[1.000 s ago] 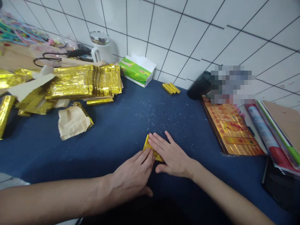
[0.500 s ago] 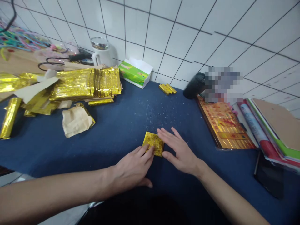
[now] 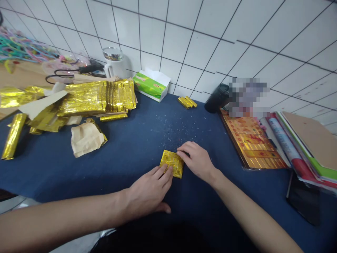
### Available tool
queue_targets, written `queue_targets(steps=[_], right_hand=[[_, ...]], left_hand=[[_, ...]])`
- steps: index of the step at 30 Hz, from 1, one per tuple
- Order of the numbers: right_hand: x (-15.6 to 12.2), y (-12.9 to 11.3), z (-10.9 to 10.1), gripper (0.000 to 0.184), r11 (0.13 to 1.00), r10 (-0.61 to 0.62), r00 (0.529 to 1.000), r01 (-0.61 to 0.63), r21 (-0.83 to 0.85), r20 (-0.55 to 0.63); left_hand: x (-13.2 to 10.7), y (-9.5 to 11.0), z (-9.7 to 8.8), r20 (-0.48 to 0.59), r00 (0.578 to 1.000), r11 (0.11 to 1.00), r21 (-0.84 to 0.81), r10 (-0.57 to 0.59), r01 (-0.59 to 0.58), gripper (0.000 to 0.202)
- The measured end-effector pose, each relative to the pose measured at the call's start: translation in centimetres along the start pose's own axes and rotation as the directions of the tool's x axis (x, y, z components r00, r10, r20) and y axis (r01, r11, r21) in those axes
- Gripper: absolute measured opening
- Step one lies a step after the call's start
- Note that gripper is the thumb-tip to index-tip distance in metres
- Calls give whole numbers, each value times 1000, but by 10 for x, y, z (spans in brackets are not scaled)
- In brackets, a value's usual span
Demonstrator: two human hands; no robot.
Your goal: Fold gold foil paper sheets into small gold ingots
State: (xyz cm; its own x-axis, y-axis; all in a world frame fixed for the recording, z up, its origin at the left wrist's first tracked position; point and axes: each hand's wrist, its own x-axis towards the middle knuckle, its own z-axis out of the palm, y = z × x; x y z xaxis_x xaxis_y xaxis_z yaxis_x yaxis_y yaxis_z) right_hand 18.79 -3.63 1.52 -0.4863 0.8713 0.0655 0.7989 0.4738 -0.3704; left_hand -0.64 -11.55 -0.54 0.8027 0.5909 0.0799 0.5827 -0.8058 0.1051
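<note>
A small folded square of gold foil paper (image 3: 174, 161) lies on the blue tabletop before me. My left hand (image 3: 151, 188) rests with its fingertips pressing flat on the square's lower left part, the thumb out to the side. At the upper right corner, my right hand (image 3: 198, 160) has its thumb and index finger pinched together on the paper's edge. The other right fingers are curled. Further left lies a crumpled sheet of foil paper (image 3: 86, 137), its pale backing upward.
A thick stack of gold foil paper (image 3: 86, 98) lies at the left, with a gold roll (image 3: 14, 135) nearby. Along the wall stand a white mug (image 3: 116, 63), a green tissue pack (image 3: 151, 86) and a black bottle (image 3: 217, 98). Orange-gold packets (image 3: 254, 140) lie right; a dark phone-like object (image 3: 302, 198) is nearer.
My right hand has gone from spread fingers to a pinch at the square's upper right corner. My left hand stays in place on the paper.
</note>
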Motion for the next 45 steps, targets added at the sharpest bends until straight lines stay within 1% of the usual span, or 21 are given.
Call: queue_targets(steps=[1, 3, 4, 6, 8, 11, 14, 17, 19, 23, 26, 29, 36, 41, 43, 45], right_hand=[[7, -2, -3, 26, 999, 48, 997, -47, -23, 52], [21, -5, -7, 21, 994, 111, 977, -108, -28, 181], [28, -7, -9, 20, 991, 132, 961, -132, -19, 243], [37, -8, -12, 20, 987, 148, 935, -159, 9, 323], [42, -8, -14, 20, 987, 132, 922, -157, 38, 365], [42, -8, -15, 19, 986, 83, 910, -134, 98, 407], [40, -8, -14, 18, 981, 34, 908, -111, 161, 417], [44, -6, -13, 18, 977, 11, 922, -92, 193, 387], [50, -1, -14, 18, 978, 12, 936, -84, 191, 353], [66, 14, -16, 16, 986, 20, 956, -67, 154, 292], [72, 24, -13, 16, 992, 19, 961, -52, 117, 274], [70, 27, -9, 14, 996, 20, 972, -38, 75, 236], [56, 23, -1, 14, 1000, 14, 989, -15, 6, 146], [56, 32, 7, 13, 995, -31, 1000, 31, -97, 0], [57, 34, 8, 15, 988, -21, 996, 6, -155, -92], [55, 31, 6, 20, 985, -6, 984, -25, -170, -179]], left_hand=[[0, 0, 0, 4, 1000, 1000, 0, 0, 0, 83], [-1, 0, 0, 11, 1000, 1000, 2, 3, -3, 83], [-1, -1, -1, 11, 1000, 1000, 3, 7, -7, 82], [-2, -1, -1, 10, 1000, 1000, 1, 21, -21, 81], [-3, -1, -1, 6, 1000, 1000, -9, 26, -26, 79], [-4, -1, -1, 8, 1000, 1000, -26, 13, -13, 80], [-5, 0, 0, 3, 1000, 1000, -28, 8, -8, 80], [0, -5, 0, -7, 1000, 1000, -14, -4, 4, 82], [7, -10, -1, -11, 1000, 1000, -3, -14, 14, 84], [27, -22, -8, -24, 999, 999, -24, -48, 47, 85], [37, -25, -10, -22, 997, 996, -46, -71, 70, 87], [40, -24, -9, -10, 998, 997, -38, -60, 60, 88], [36, -22, -1, -10, 999, 999, -13, -37, 36, 87], [35, -21, 2, -16, 1000, 1000, 1, -24, 24, 91], [35, -21, 4, -27, 999, 1000, 2, -24, 24, 91], [35, -20, 4, -36, 999, 1000, -1, -25, 25, 90]])
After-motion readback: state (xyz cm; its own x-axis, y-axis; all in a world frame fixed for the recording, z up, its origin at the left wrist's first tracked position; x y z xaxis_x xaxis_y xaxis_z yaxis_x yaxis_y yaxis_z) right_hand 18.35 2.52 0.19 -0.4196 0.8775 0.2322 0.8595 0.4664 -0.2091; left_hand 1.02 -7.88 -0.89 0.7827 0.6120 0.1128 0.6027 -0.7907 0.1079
